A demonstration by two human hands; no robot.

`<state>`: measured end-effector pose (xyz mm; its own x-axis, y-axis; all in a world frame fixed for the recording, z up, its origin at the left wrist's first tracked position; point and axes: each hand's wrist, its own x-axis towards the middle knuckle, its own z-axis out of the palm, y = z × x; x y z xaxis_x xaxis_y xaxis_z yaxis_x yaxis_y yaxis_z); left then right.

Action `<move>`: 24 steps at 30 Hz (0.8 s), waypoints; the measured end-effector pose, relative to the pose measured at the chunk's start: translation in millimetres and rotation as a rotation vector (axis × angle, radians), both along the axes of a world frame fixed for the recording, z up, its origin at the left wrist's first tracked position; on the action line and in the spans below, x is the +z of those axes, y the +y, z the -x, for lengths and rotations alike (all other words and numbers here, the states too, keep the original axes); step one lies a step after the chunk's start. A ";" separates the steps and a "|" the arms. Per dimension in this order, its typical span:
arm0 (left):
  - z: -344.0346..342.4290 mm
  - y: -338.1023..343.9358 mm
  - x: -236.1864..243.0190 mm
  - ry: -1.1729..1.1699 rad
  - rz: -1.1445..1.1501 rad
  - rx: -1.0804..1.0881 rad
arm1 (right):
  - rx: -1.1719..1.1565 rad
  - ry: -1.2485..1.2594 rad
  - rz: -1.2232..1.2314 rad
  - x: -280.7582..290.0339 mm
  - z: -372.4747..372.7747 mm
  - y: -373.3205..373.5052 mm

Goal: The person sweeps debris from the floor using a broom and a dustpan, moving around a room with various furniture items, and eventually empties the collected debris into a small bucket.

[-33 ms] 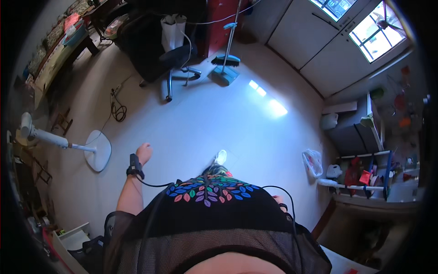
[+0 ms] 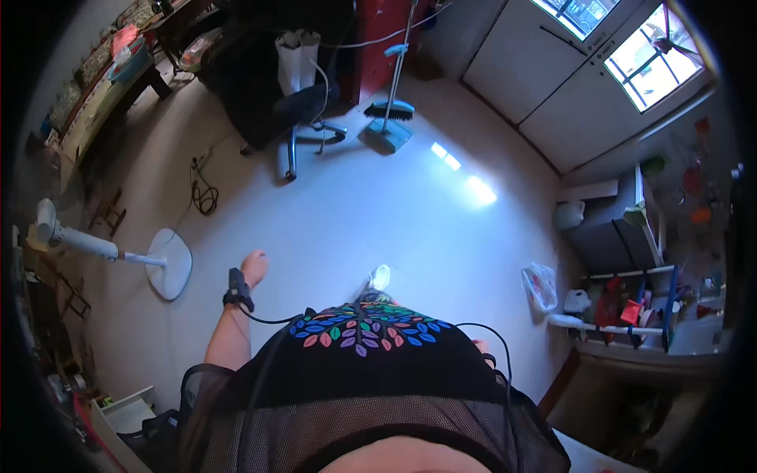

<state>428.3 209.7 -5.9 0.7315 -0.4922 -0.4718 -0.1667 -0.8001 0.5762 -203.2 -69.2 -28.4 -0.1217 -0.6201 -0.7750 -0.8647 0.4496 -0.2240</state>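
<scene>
My left hand (image 2: pixel 254 267) hangs at my left side above the pale floor, fingers curled, holding nothing that I can see. A black strapped device (image 2: pixel 236 288) is on that wrist, with a cable running to my body. The white pedestal fan (image 2: pixel 169 264) stands to its left. My right hand (image 2: pixel 481 348) is mostly hidden behind my black top (image 2: pixel 363 386) with coloured leaves, so its fingers cannot be made out. A shoe (image 2: pixel 379 277) shows below me on the pale floor (image 2: pixel 378 205).
A black office chair (image 2: pixel 236 94), broom with dustpan (image 2: pixel 385 137) and power strip with cords (image 2: pixel 203 197) lie ahead. Double doors (image 2: pixel 505 79) are at back right. A plastic bag (image 2: pixel 540 284), grey cabinet (image 2: pixel 623 221) and rack (image 2: pixel 654 328) line the right; a long table (image 2: pixel 95 126) the left.
My left hand and my shoe appear slightly shifted in the view; the room is framed almost the same.
</scene>
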 end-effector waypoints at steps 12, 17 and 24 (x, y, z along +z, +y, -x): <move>-70.7 -339.7 60.1 0.018 0.278 -0.294 | -0.175 -0.468 0.357 -2.8 -100.6 -274.3; -152.2 -495.9 64.3 -0.156 0.372 -0.444 | -0.235 -0.537 0.383 46.8 -182.4 -347.1; -234.1 -688.5 48.1 -0.273 0.279 -0.462 | -0.075 -0.424 0.396 100.3 -267.9 -447.4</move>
